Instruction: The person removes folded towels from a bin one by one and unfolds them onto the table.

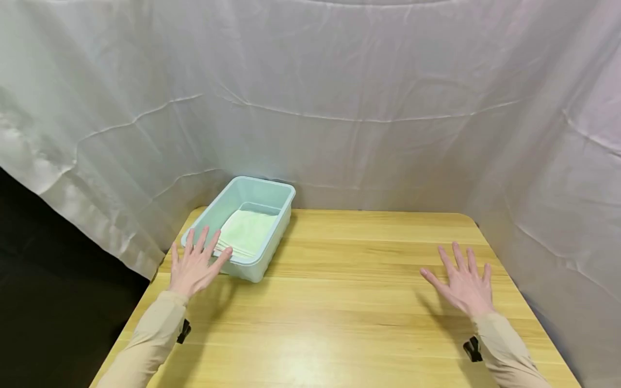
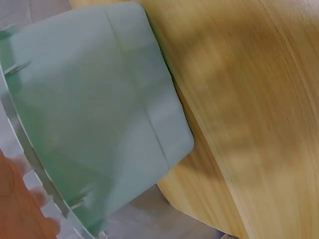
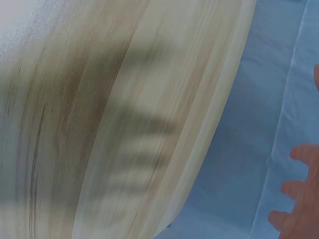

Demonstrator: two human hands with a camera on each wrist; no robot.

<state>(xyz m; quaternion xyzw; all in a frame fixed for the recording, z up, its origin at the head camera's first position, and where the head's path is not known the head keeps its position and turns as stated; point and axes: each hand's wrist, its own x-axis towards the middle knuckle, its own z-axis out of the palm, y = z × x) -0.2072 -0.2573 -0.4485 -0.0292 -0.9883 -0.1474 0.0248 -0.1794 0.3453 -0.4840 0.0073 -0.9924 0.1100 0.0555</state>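
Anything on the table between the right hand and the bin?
No: in the head view, the stretch between the right hand and the bin is bare table.

Cloths point(image 1: 249, 229) in tub point(image 1: 277, 240), far left on table point(image 1: 359, 302)

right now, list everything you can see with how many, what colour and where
tub: one, pale blue-green, far left part of the table
folded cloth stack: one, pale green, inside the tub; layers too fine to count
table: one, yellow-brown wood grain, under the tub and both hands
curtain: panel count unclear, greyish white, behind the table and at its sides
dark area: one, black, left of the table; what it is cannot be told
wrist devices: two, black, one at each wrist
sleeves: two, beige, one on each arm
left hand: one, fingers spread, at the tub's near end
right hand: one, fingers spread, above the table's right side
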